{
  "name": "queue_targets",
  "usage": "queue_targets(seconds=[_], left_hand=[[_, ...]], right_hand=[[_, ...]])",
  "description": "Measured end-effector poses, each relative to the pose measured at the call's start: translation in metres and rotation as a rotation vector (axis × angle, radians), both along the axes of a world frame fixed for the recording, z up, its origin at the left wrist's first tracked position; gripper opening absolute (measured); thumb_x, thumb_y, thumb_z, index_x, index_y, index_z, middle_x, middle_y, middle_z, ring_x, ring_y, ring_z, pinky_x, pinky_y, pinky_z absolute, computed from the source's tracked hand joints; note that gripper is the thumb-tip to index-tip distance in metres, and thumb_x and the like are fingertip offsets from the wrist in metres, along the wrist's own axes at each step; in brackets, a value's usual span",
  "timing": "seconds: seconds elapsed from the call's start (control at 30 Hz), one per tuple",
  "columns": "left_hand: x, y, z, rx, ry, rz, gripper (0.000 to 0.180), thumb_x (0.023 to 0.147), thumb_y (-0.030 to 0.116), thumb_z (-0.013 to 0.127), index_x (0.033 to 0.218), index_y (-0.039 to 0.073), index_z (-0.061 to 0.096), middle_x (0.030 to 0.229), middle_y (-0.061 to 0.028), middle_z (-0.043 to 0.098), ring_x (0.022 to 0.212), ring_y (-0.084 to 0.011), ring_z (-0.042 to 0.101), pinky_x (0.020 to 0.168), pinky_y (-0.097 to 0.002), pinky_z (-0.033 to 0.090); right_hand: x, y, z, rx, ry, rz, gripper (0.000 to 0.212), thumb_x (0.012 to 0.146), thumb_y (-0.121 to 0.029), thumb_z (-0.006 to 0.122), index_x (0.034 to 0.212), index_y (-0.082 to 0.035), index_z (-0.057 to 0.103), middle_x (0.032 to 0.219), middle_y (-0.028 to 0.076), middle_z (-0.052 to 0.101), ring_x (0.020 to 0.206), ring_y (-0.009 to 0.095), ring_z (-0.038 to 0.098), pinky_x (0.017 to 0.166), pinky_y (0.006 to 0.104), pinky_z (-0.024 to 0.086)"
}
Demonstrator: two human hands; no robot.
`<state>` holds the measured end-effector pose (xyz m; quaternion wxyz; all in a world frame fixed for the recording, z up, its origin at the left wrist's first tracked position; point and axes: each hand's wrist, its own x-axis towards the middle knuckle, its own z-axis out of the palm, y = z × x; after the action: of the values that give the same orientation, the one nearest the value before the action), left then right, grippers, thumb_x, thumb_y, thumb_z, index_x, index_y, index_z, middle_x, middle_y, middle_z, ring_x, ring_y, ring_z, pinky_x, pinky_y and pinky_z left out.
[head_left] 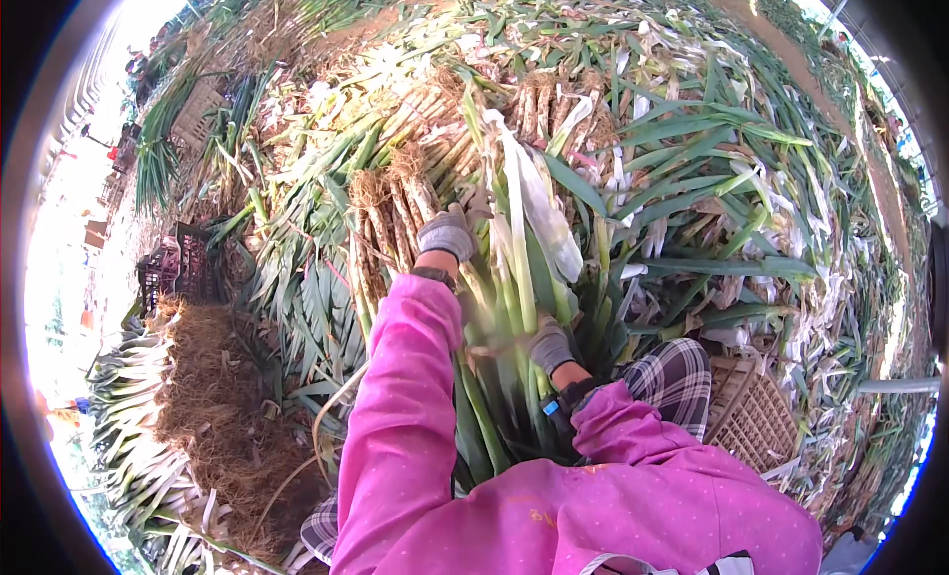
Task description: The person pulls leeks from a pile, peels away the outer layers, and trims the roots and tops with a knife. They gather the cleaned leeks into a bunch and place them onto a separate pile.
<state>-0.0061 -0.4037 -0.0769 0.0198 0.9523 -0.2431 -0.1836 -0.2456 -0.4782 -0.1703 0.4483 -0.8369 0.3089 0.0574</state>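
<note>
Pale white running to green, the long leeks [519, 264] stretch between both hands before the lap, with a papery white leaf [550, 219]. The left hand [447, 237] curls its fingers beside root-ended stalks [393, 214], the right hand [551, 346] against green; neither grip is certain. Tan crate [756, 412] right, dark crate [180, 265] left: contents unclear.

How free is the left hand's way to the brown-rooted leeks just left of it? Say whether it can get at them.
Likely yes: the gloved left hand is right beside the brown-rooted leeks, and nothing visible stands between them.
</note>
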Motion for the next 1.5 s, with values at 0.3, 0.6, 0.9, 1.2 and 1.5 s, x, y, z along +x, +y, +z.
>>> queue_targets(seconds=[0.3,0.6,0.9,1.2,1.5], left_hand=[[-0.185,0.127,0.048,-0.048,0.414,-0.429,0.044,0.079,0.034,0.054,0.118,0.015,0.043,0.103,-0.0133,0.055,0.091,-0.0275,0.058,0.076,-0.0395,0.048],[-0.272,0.153,0.054,-0.056,0.383,-0.138,0.045,0.076,0.029,0.052,0.118,0.016,0.044,0.112,-0.0172,0.047,0.089,-0.0318,0.055,0.073,-0.0414,0.046],[-0.263,0.141,0.032,-0.074,0.309,-0.197,0.049,0.075,0.029,0.057,0.119,0.015,0.042,0.099,-0.017,0.055,0.083,-0.0339,0.058,0.068,-0.0439,0.047],[-0.242,0.111,0.052,-0.031,0.363,0.153,0.057,0.071,0.032,0.06,0.119,0.012,0.038,0.091,-0.0187,0.058,0.084,-0.0361,0.058,0.067,-0.0454,0.046],[-0.181,0.107,0.008,-0.039,0.197,0.268,0.058,0.071,0.031,0.061,0.12,0.011,0.038,0.096,-0.0187,0.057,0.085,-0.037,0.057,0.072,-0.0447,0.045]], right_hand=[[0.008,-0.048,-0.018,0.313,0.04,-0.104,0.06,0.058,-0.029,0.079,0.103,0.002,0.055,0.08,0.009,0.062,0.068,0.018,0.057,0.065,0.0317,0.049],[-0.047,-0.096,0.145,0.932,-0.647,-0.328,0.029,0.068,-0.01,0.07,0.094,-0.002,0.058,0.083,0.01,0.063,0.066,0.02,0.062,0.06,0.0311,0.053],[-0.032,-0.048,0.114,1.08,-0.04,-0.008,0.023,0.07,-0.009,0.067,0.088,0.003,0.06,0.079,0.012,0.064,0.067,0.019,0.064,0.059,0.0279,0.051],[-0.007,-0.041,-0.066,0.381,0.137,0.03,0.045,0.061,-0.026,0.074,0.093,0.002,0.062,0.08,0.013,0.063,0.07,0.023,0.058,0.069,0.0335,0.047],[0.009,-0.005,0.022,0.2,0.353,0.192,0.069,0.057,-0.042,0.07,0.108,0.002,0.053,0.109,0.023,0.054,0.102,0.029,0.053,0.093,0.0329,0.039]])
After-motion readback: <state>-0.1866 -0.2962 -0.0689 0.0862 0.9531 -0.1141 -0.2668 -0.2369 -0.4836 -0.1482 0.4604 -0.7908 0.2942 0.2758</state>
